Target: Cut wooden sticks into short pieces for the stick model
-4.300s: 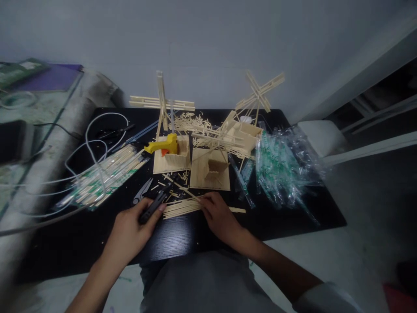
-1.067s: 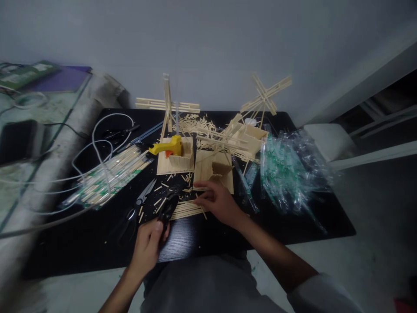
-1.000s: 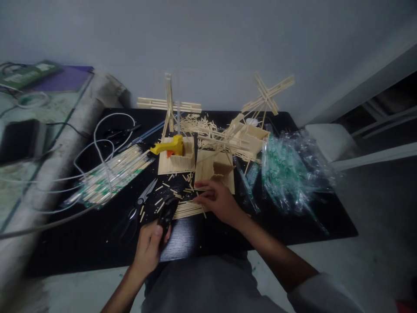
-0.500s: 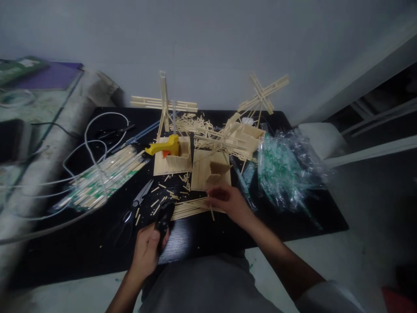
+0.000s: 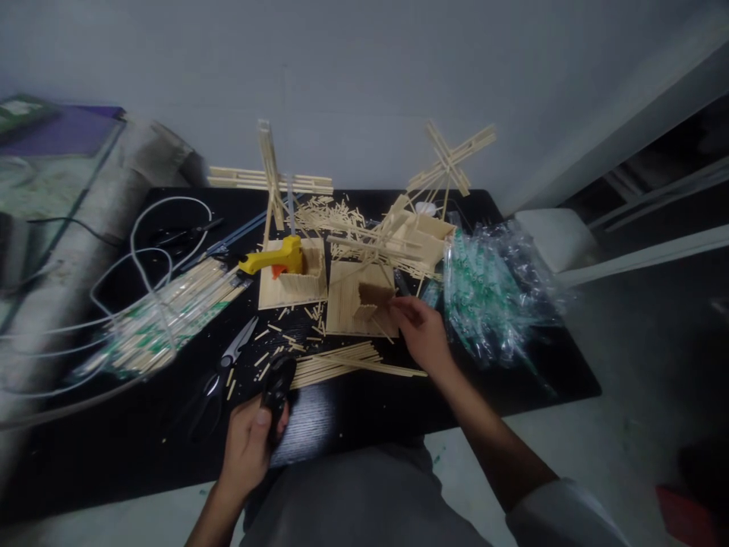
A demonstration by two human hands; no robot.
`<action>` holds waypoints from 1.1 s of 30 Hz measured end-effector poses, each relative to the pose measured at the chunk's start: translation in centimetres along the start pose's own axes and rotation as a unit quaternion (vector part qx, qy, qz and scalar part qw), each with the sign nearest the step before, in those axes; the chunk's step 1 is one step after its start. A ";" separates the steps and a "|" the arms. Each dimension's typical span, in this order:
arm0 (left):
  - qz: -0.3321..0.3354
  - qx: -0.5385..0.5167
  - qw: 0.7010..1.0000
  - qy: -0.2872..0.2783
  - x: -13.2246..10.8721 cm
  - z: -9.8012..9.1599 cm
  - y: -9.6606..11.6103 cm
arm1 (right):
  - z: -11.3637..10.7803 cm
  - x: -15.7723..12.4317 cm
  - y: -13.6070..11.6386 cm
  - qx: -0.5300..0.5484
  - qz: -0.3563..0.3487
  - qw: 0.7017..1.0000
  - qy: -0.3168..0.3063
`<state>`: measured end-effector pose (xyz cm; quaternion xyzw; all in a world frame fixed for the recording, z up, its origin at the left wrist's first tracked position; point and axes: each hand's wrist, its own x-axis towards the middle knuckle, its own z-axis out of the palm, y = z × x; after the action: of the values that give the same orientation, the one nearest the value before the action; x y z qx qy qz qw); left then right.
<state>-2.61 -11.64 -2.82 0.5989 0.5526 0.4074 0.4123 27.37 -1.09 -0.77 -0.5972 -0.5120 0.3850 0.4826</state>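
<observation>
My left hand (image 5: 247, 444) is closed around a black hand tool (image 5: 278, 384) near the front of the dark table; its exact kind is unclear in the dim light. My right hand (image 5: 418, 327) pinches at the right edge of a small open box of stacked sticks (image 5: 373, 296) on the middle wooden base (image 5: 345, 308). A thin wooden stick (image 5: 383, 329) slants over that base just below my fingertips, and its contact with them is blurred. Long loose sticks (image 5: 336, 365) lie between my hands.
A yellow glue gun (image 5: 273, 258) rests on the left base (image 5: 273, 292). Scissors (image 5: 228, 365), bagged sticks (image 5: 176, 323) and a white cable (image 5: 137, 254) lie left. Stick windmills (image 5: 270, 178) (image 5: 449, 159) stand behind. Plastic wrappers (image 5: 490, 289) crowd the right side.
My right hand has moved from the loose sticks up to the small box, and a thin stick has moved with it. My left hand still grips the black tool. The view has shifted slightly.
</observation>
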 end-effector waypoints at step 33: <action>-0.027 -0.008 1.000 -0.012 0.0 -0.1 -0.1 | 0.4 -2.3 0.6 -0.338 -0.189 0.914 -0.117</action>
<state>-2.72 -11.62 -2.91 0.5854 0.5603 0.3936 0.4340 26.71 -3.30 -1.51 -0.5675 -0.7679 0.1572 0.2523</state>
